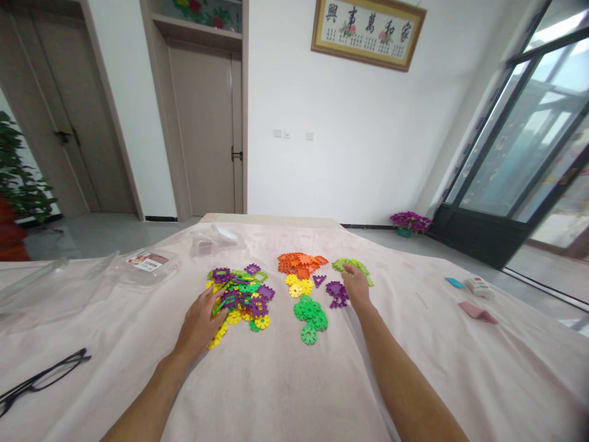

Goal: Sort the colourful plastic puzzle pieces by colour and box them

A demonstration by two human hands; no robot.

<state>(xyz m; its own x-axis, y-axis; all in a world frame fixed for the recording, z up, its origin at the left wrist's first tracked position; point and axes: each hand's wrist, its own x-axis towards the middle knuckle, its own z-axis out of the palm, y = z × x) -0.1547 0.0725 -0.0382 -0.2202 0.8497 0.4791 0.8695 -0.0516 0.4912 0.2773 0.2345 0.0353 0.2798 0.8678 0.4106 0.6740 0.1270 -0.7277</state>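
On the left, a mixed heap of plastic snowflake building pieces (243, 288) in purple, yellow and green lies on the cloth. My left hand (200, 319) rests against the near left side of this heap, thumb and forefinger apart; the other fingertips are partly hidden. My right hand (355, 283) reaches over a group of lime-green pieces (365, 270), its fingers curled together, and what they hold cannot be made out. Sorted by colour between the hands are orange pieces (299, 264), yellow pieces (295, 288), green pieces (310, 316) and purple pieces (337, 293). One purple triangle (319, 280) lies apart.
A pale pink cloth (285, 387) covers the table. Clear plastic boxes (150, 270) stand at the left, with black glasses (41, 380) nearer me. At the right lie a blue piece (454, 282), a small whitish packet (478, 287) and a pink item (478, 312).
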